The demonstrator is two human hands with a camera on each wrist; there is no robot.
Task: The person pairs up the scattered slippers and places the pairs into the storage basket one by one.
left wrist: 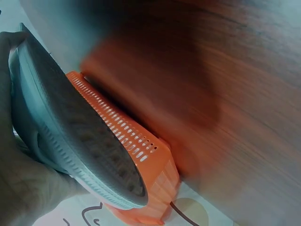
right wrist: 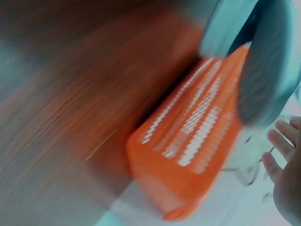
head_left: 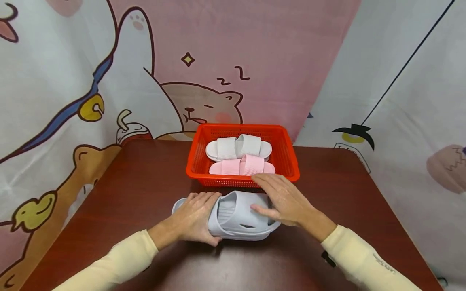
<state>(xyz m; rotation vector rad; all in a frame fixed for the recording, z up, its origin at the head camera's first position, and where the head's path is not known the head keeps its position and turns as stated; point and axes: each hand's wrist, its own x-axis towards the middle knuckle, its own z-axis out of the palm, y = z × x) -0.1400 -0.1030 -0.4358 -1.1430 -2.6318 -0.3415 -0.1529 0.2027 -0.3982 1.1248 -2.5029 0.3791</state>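
Note:
Light grey slippers [head_left: 247,210] are held above the table in front of a red basket [head_left: 233,181]; how many are bunched together is partly hidden by my left hand. That left hand [head_left: 196,216] grips them around the middle, thumb on the near side and fingers over the top. In the left wrist view the dark sole of one slipper [left wrist: 94,141] faces the camera. My right hand [head_left: 285,200] hovers at the right end with fingers extended; the right wrist view shows it apart from the slipper [right wrist: 268,70]. Inside the basket lie white slippers [head_left: 238,147] and pink slippers [head_left: 242,165].
A dark red-brown table [head_left: 145,169] carries the basket near its far edge. Behind it hangs a cloth backdrop [head_left: 269,60] with cartoon animals, and more printed cloth is at both sides.

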